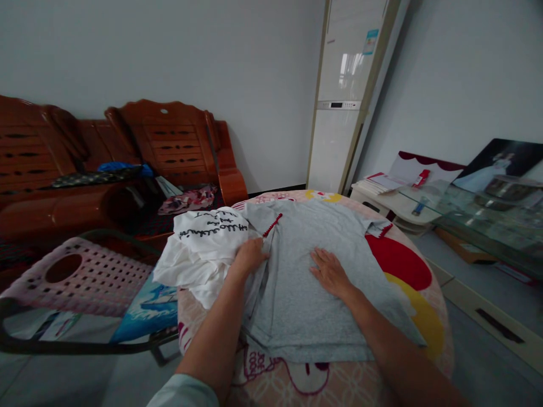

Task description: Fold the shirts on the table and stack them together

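A light grey T-shirt (305, 316) with red trim on its sleeve ends lies spread over a round table (343, 390). My right hand (330, 272) rests flat on the middle of the shirt, fingers spread. At the shirt's left side, my left hand (251, 255) has its fingers curled on the folded grey edge near the left sleeve; its fingertips are partly hidden. Just left of that hand sits a bunched white garment (195, 257) with black handwriting-style lettering, partly behind my left forearm.
The table wears a pink patterned cloth with red and yellow shapes. To the left stand a pink woven chair (97, 277) and wooden seats (169, 147) holding cloths. A tall white air conditioner (335, 141) stands behind; a glass shelf (479, 215) is at right.
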### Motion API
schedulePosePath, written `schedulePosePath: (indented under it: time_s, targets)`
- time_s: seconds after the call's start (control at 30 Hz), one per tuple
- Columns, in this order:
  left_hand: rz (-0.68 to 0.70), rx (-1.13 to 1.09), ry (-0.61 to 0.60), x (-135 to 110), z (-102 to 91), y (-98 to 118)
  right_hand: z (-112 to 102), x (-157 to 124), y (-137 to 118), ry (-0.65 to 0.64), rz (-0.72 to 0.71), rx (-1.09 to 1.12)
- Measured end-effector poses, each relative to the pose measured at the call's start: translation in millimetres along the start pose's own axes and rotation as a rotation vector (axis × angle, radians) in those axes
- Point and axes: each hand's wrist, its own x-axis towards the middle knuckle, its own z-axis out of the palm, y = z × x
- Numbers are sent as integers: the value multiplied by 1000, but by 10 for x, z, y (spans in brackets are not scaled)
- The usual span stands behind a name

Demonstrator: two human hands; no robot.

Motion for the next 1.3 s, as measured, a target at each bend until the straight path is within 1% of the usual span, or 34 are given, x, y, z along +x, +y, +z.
schedulePosePath:
  time_s: [0.07, 0.13, 0.27, 0.37, 0.5, 0.63, 0.7, 0.77, 0.83, 0.9, 0.97, 1.03, 1.07, 1.1, 1.17, 1.23, 1.3]
  targets:
    - [2, 46, -69, -14, -5, -59, -26, 4, -3, -10, 9, 0]
    - [3, 59, -76, -36, -61, -100, -49, 10, -9, -14, 13, 9]
    - [-20, 5, -56, -116, -296, -192, -60, 5, -14, -8, 11, 25]
    - [-74, -3, -27, -193, -438, -255, -47, -2, -6, 9, 9, 28]
    - [-112, 42, 13, -263, -493, -293, -16, 0, 17, 46, -6, 33]
    - [-124, 39, 36, -320, -559, -262, 9, 8, 38, 67, -16, 38]
    - [-104, 3, 22, -364, -630, -222, 11, 12, 44, 68, -10, 41]
    - [-46, -57, 7, -413, -707, -189, 10, 13, 49, 64, -4, 48]
    - [3, -93, 16, -456, -765, -189, 16, 11, 56, 65, -3, 52]
    - [-19, -64, 48, -479, -789, -234, 35, 8, 61, 78, -4, 55]
    - [-88, -4, 68, -477, -773, -299, 64, 10, 63, 102, -12, 68]
    - [-126, 30, 52, -454, -726, -346, 79, 22, 70, 137, -25, 101]
    - [-119, 33, 34, -437, -696, -354, 70, 30, 83, 159, -21, 120]
    - [-100, 32, 13, -418, -664, -351, 44, 38, 106, 187, 0, 136]
    - [-52, 18, -16, -382, -605, -325, -65, 39, 198, 250, 108, 137]
    - [-20, -6, -21, -351, -562, -298, -240, 2, 359, 306, 286, 84]
    - [-19, -27, -18, -329, -537, -294, -435, -83, 565, 330, 472, -7]
